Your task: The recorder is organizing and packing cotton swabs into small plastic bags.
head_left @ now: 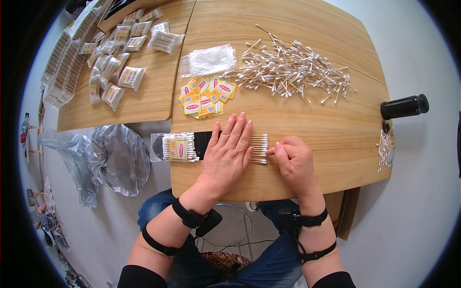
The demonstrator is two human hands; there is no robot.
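My left hand [225, 153] lies flat, fingers stretched out, over a black strip [204, 140] and a row of cotton swabs [259, 144]. The swabs' white tips stick out to its right. Close beside those tips is my right hand [294, 161], its fingers curled in and the thumb and forefinger toward the swab ends. I see nothing in its grip. Left of my left hand, a clear bag [156, 146] surrounds a bundle of swabs [172, 138] with a yellow-and-white label card [179, 150] on top; the bag reaches past the table's left edge.
A loose swab heap [297, 72] spreads across the far table. Label cards [206, 98] and empty clear bags [210, 60] lie left of it. Several filled swab packs [131, 77] cover the left table. A black cylinder [405, 106] and more swabs [385, 146] are at the right edge.
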